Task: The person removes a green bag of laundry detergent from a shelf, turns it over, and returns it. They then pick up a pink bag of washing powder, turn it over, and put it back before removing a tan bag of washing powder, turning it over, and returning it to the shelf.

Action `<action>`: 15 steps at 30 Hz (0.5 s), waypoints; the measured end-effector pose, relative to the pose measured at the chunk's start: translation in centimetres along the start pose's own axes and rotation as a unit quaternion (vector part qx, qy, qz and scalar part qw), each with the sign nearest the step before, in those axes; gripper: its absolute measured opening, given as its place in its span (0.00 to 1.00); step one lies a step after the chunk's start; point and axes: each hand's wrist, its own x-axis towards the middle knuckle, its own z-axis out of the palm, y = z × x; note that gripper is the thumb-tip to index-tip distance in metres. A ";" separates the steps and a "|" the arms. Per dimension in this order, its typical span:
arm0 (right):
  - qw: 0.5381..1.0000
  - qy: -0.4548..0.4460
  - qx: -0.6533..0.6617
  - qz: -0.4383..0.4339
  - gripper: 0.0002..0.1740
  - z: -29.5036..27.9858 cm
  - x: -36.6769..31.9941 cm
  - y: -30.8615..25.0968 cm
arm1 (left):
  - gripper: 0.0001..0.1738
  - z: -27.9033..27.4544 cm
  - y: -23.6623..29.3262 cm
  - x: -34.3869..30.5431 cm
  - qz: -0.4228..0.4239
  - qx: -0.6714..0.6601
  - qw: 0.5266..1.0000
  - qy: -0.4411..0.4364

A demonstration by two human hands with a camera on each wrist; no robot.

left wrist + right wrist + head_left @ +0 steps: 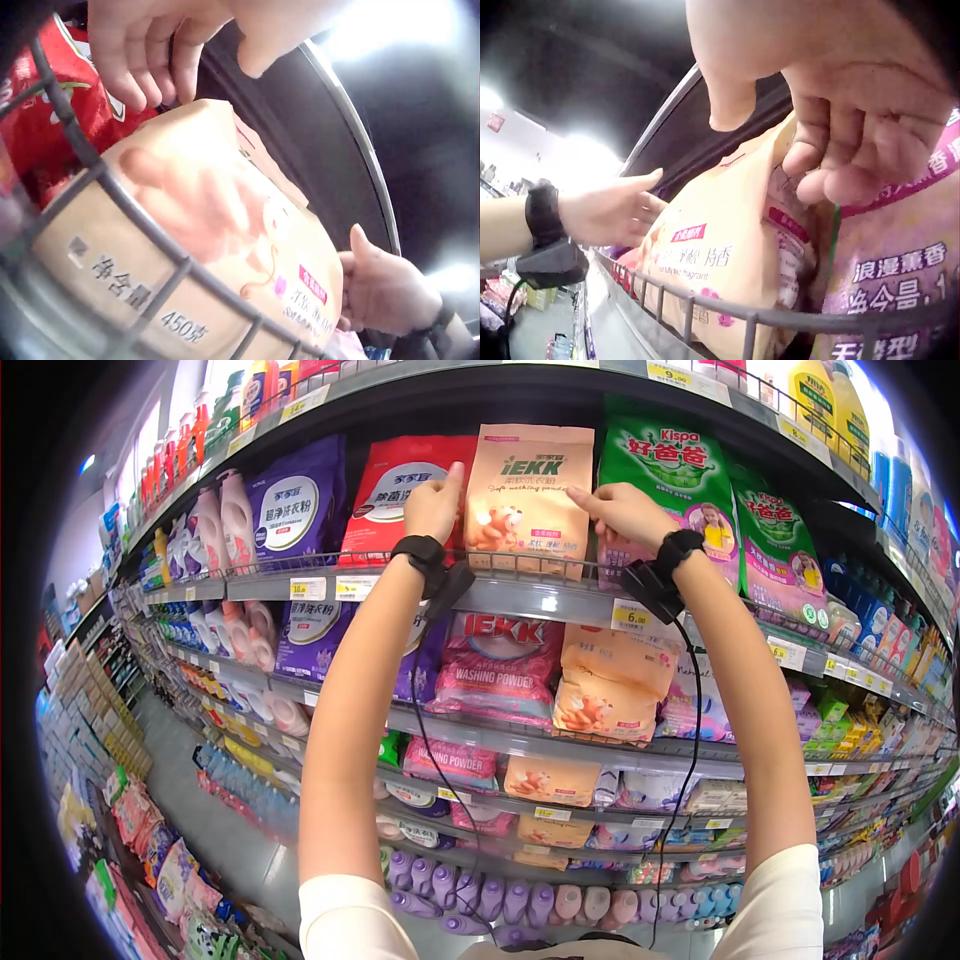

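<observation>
Fingers loosely bent and thumb held apart, a person's left hand stands at the left edge of a beige bag, while the right hand, its own fingers relaxed and slightly curled, is at the opposite edge. Neither hand is closed around anything; whether the fingertips touch the bag — so close are they to its sides — cannot be told.

The bag, marked "IEKK" and "Soft washing powder," stands upright between the hands on an upper store shelf, its lower front behind a wire rail. A red bag is just beside it to the left, partly behind the left hand, with a purple bag farther along. To the right stands a green bag, its lower part partly covered by the right hand.

Black wristbands circle both wrists, with dark cables hanging from the devices there. A price tag reading 6.00 fronts the shelf. Below are a pink bag and another beige pack — and, lower down, rows of purple bottles. White sleeves frame the bottom.
</observation>
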 end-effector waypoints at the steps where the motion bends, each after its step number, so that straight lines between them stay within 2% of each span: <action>1: 1.000 -0.007 0.013 0.008 0.32 0.4 0.2 0.0 | 0.35 -0.1 0.0 0.0 -0.030 -0.001 0.998 -0.048; 2: 0.999 0.004 0.034 -0.001 0.30 0.8 0.6 0.3 | 0.33 0.5 -2.0 1.0 0.041 0.050 0.997 -0.031; 4: 0.996 0.027 0.078 -0.018 0.25 1.5 1.0 0.3 | 0.30 0.4 -0.9 0.0 0.061 0.082 0.995 -0.019; 5: 0.993 0.043 0.113 -0.013 0.21 1.9 0.9 0.5 | 0.24 0.6 -1.0 0.0 0.055 0.069 0.996 -0.011; 8: 0.985 0.047 0.164 -0.035 0.20 2.3 1.1 1.4 | 0.18 0.6 -0.1 -0.3 0.095 0.142 0.985 0.016; 9: 0.983 0.042 0.176 -0.039 0.19 2.3 1.3 1.7 | 0.16 0.9 0.2 -0.6 0.087 0.137 0.986 0.037; 14: 0.961 -0.005 0.277 -0.018 0.19 1.8 1.3 2.0 | 0.17 1.8 -2.4 1.1 0.016 0.010 0.999 0.051; 15: 0.955 0.019 0.292 -0.040 0.19 1.9 1.4 2.6 | 0.17 1.9 -2.4 1.4 0.006 -0.010 0.999 0.048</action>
